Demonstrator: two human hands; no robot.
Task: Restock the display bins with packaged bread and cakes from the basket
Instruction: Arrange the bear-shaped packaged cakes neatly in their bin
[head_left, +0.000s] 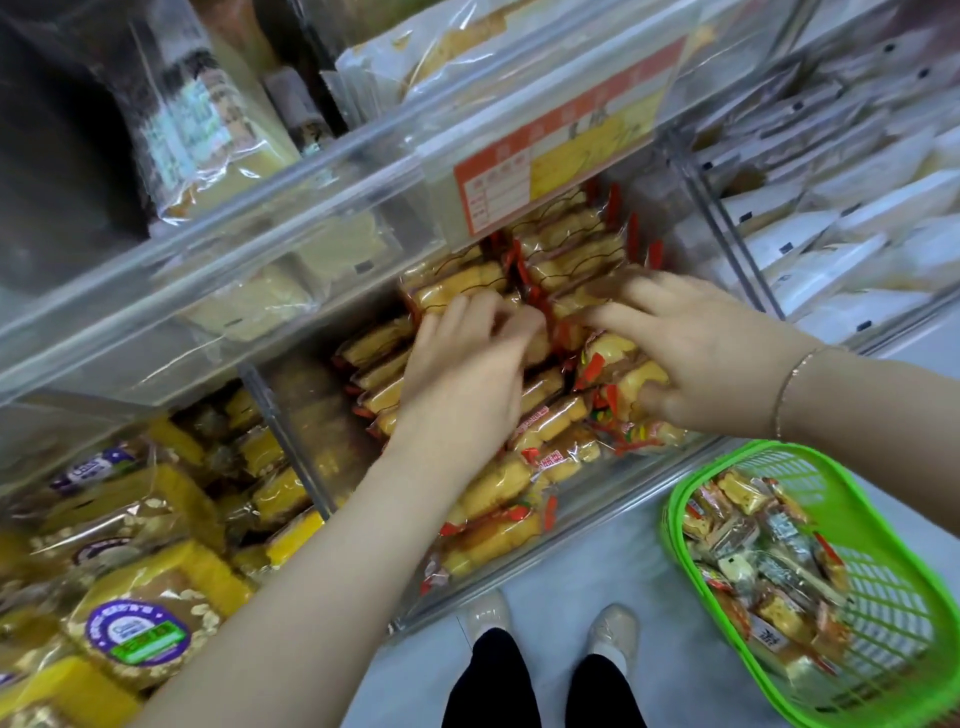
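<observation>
A clear display bin (566, 545) in the middle holds rows of yellow cakes in clear wrappers with red ends (498, 488). Both my hands are inside it. My left hand (467, 374) lies over the cakes with its fingers curled down onto a wrapped cake near the red wrapper ends; the fingers are blurred. My right hand (691, 343) is spread flat on the packets at the right side of the bin, fingers reaching left. The green plastic basket (883, 561) hangs at my right forearm, low right, with several wrapped cakes (763, 561) inside.
The bin to the left holds yellow bread loaves with purple labels (140, 629). A clear upper shelf with an orange price tag (561, 150) overhangs the cake bin. White packets (857, 208) fill the bin at right. My feet (550, 623) stand on the pale floor below.
</observation>
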